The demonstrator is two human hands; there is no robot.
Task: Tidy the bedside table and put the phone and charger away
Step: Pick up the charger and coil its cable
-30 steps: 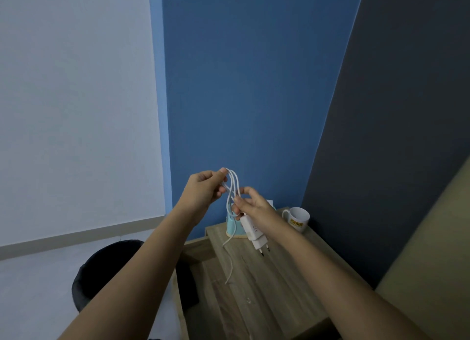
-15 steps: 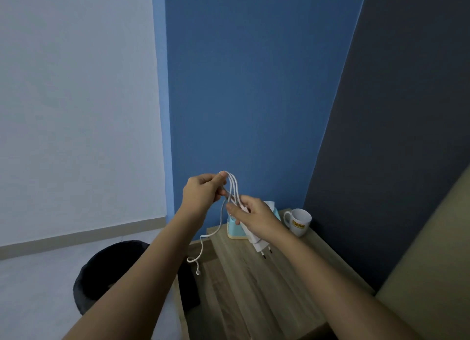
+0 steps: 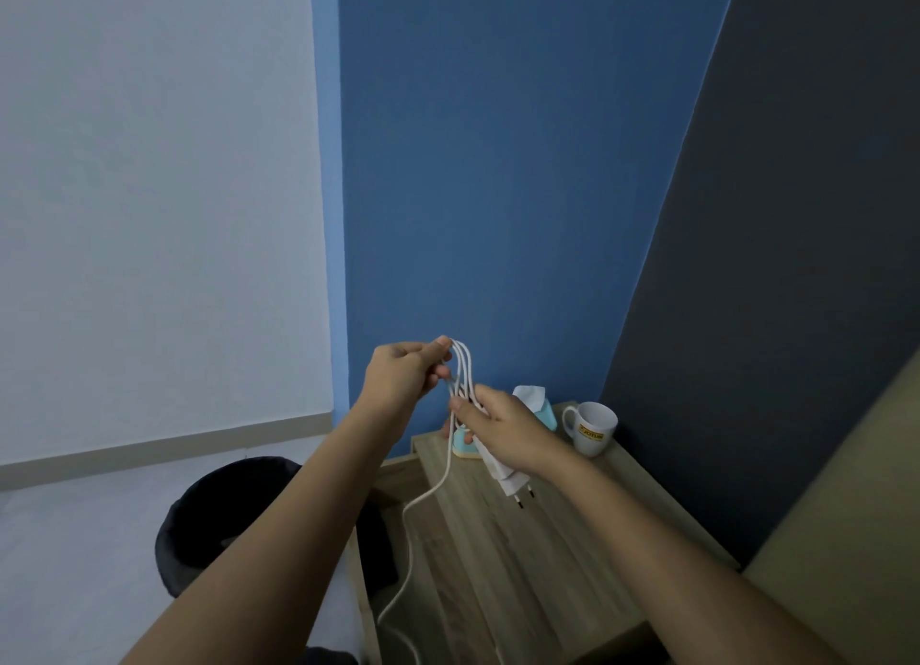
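Observation:
Above the wooden bedside table, both hands hold a white charger. My right hand grips the white plug adapter, whose two pins point down, and the lower part of the looped cable. My left hand pinches the top of the white cable loops. A loose length of cable hangs from the hands past the table's left front edge. No phone is in view.
A white mug with a yellow label stands at the table's back right. A teal tissue box sits behind my right hand. A black bin stands on the floor left of the table. Blue and dark walls close in behind.
The loose cable tail has swung from the left of my forearm to hang down in front of the table. Both hands keep their hold on the loops.

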